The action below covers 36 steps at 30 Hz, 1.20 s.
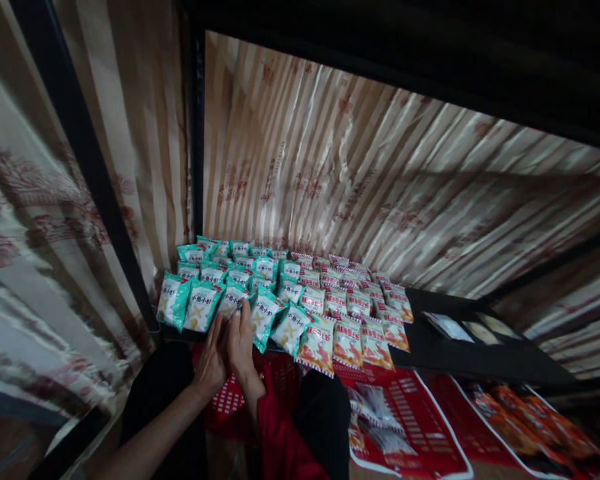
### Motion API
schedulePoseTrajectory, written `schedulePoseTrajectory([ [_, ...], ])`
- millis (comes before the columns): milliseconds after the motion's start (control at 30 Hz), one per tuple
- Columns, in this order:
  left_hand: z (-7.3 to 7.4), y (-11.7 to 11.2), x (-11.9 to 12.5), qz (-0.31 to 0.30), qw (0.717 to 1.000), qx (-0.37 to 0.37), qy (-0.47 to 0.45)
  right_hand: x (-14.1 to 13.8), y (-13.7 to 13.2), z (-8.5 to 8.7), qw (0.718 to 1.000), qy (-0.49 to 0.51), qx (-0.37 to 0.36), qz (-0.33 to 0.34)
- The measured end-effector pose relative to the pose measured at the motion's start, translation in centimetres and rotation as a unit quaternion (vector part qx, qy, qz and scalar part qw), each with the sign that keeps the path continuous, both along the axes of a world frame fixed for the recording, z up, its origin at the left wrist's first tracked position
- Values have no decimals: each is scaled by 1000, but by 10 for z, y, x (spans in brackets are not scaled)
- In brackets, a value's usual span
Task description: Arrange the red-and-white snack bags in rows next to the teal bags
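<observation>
My left hand (213,360) and my right hand (240,340) are close together at the front edge of a low black shelf. Both press against the lower part of a teal and white snack bag (234,297), fingers closed against it; their tips are partly hidden. The bag leans upright in the front row, between a teal bag (203,305) on its left and another teal bag (265,313) on its right. More teal bags (240,275) stand in rows behind it.
Right of the teal bags stand rows of red and cream snack bags (347,341). Flat packets (447,327) lie farther along the black shelf (415,343). Below are a red basket (425,413) with a few bags and orange packages (535,420). A dark post (80,147) rises at left.
</observation>
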<state>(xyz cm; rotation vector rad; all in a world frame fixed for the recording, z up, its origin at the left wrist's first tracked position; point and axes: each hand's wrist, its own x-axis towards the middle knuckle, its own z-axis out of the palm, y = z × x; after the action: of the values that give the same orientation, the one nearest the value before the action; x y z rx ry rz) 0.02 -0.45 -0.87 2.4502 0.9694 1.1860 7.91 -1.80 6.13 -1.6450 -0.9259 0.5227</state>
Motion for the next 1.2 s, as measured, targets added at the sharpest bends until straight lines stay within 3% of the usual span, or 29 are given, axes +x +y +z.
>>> schedulePoseTrajectory([
  [167,-8,3,9,28,999,-23,-8,9,7,3,1000,-10,16,14],
  [633,-11,13,26,35,997,63,28,37,3,23,997,8,-22,76],
  [767,-8,11,29,50,993,98,51,47,3,38,993,-10,-40,113],
  [967,1,17,38,68,987,129,63,84,10,63,982,-21,-41,184],
  [1200,10,24,43,65,982,165,65,144,58,62,990,-30,-81,111],
])
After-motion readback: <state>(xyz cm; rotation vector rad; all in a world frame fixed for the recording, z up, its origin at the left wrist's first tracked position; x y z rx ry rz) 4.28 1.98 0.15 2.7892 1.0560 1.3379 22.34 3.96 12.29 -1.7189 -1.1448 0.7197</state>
